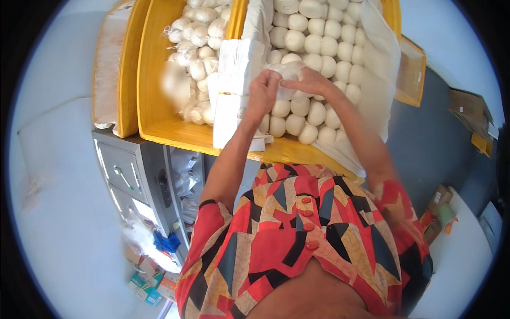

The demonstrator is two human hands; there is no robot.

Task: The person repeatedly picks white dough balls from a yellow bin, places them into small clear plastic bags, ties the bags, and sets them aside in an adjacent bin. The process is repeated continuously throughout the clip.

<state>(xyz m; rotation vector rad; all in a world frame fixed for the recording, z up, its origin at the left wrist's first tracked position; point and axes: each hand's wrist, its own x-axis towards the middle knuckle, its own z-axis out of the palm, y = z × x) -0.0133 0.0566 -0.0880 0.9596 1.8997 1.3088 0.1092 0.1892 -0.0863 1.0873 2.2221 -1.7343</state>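
Both hands are over a yellow crate lined with white cloth and filled with rows of round white steamed buns (313,45). A thin clear plastic bag (289,69) is stretched between them. My left hand (263,93) pinches its left edge with curled fingers. My right hand (309,82) grips its right side, thumb pointing toward the left hand; some of its fingers are hidden. Whitish shapes show through the bag, but I cannot tell whether they are inside it or beneath it. The white cloth (380,80) drapes over the crate's right wall.
Left of the cloth-lined crate stands a yellow crate (159,130) with several bagged buns (202,66). White sheets or bags (228,114) lie over the divider between the crates. A grey metal cabinet (122,165) stands below left, with small boxes (146,287) near it. Cardboard boxes (470,109) are at right.
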